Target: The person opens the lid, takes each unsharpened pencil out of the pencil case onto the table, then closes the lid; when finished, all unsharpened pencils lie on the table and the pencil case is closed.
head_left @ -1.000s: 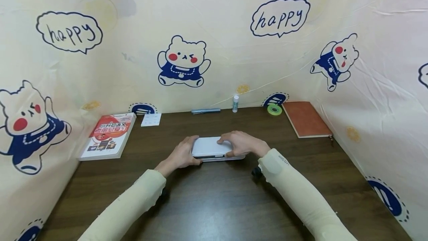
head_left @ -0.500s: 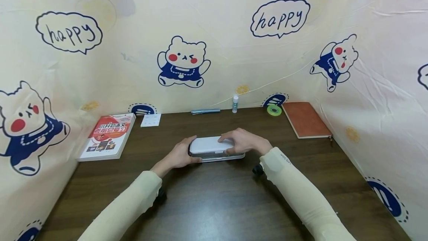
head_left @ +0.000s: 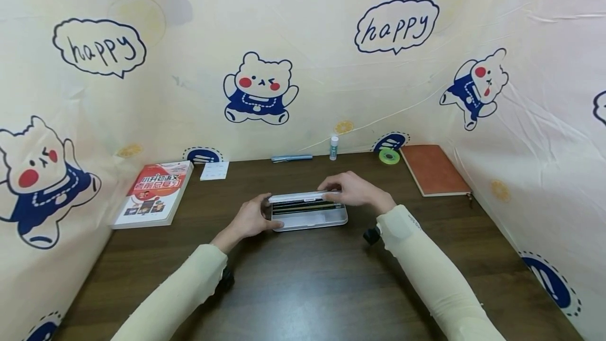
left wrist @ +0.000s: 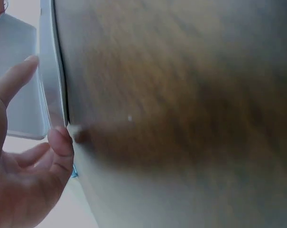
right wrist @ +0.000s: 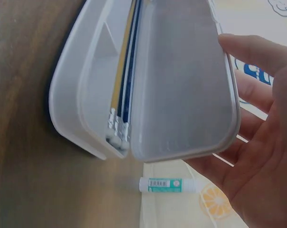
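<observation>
A white pencil case lies on the table with its lid swung up. Inside, along the hinge side, lie several pencils with metal ends and erasers. My left hand grips the left end of the case, its thumb at the front edge. In the left wrist view, fingers rest against the case's wall. My right hand holds the lid's free edge, thumb on the inner side and the other fingers behind it. The right wrist view shows a small divider in the case.
At the back stand or lie a blue pen, a glue stick and a green tape roll. A brown notebook is at right; a thick book and white paper are at left. Patterned cloth surrounds the table.
The case's lid has gone from nearly closed to raised upright, and the pencils inside now show. My right hand has moved up and back with the lid; the left stays at the case's end.
</observation>
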A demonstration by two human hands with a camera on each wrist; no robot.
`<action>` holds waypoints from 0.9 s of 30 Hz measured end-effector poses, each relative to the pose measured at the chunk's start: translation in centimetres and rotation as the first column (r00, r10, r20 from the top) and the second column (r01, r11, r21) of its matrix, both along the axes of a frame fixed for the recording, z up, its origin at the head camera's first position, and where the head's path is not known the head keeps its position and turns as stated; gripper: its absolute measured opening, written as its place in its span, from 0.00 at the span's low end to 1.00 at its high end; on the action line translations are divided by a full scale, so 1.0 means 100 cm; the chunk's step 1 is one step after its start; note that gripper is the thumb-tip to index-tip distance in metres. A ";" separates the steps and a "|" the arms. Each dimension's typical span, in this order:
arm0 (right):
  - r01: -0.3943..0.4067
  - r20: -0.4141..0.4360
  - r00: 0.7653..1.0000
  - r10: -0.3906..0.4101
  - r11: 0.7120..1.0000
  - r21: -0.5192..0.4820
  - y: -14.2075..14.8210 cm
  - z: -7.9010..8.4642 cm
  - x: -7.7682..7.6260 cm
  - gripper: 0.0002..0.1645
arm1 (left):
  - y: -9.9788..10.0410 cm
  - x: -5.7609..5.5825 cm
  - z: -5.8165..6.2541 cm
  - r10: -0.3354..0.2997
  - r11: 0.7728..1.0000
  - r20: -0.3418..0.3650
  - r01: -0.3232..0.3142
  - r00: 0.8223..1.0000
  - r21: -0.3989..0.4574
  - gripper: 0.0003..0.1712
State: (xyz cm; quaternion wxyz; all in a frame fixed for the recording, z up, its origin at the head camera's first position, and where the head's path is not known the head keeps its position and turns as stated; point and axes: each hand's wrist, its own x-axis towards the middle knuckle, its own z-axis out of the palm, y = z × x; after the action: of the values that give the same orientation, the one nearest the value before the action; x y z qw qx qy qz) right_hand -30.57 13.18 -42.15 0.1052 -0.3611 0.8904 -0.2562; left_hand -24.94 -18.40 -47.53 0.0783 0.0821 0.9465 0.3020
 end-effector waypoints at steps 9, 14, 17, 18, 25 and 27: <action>0.147 -0.022 0.989 -0.147 0.989 -0.032 0.010 0.004 -0.004 0.14 | 0.000 0.005 0.002 0.001 1.000 -0.026 0.000 1.000 0.029 0.38; 0.216 -0.032 0.975 -0.218 0.974 -0.072 0.015 0.003 -0.005 0.12 | -0.003 0.002 0.001 -0.087 0.995 -0.047 0.089 0.995 0.036 0.41; 0.242 -0.033 0.969 -0.246 0.966 -0.087 0.019 0.002 -0.006 0.12 | -0.003 0.000 0.001 -0.130 0.991 -0.036 0.131 0.991 0.032 0.46; 0.250 -0.033 0.967 -0.254 0.964 -0.089 0.020 0.002 -0.007 0.13 | -0.003 0.000 0.002 -0.140 0.989 -0.028 0.141 0.990 0.034 0.47; 0.311 -0.041 0.948 -0.315 0.947 -0.082 0.030 -0.001 -0.006 0.18 | -0.004 -0.002 0.001 -0.154 0.984 0.015 0.153 0.988 0.087 0.52; 0.329 -0.047 0.942 -0.332 0.942 -0.062 0.033 -0.003 -0.006 0.19 | -0.004 -0.002 0.000 -0.152 0.983 0.017 0.149 0.988 0.105 0.54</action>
State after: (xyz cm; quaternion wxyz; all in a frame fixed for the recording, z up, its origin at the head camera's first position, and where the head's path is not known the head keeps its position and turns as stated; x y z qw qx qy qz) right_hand -31.15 16.49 -42.44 0.0256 -0.2165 0.9340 -0.2832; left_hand -25.10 -18.85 -47.54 0.1083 0.1535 0.9196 0.3450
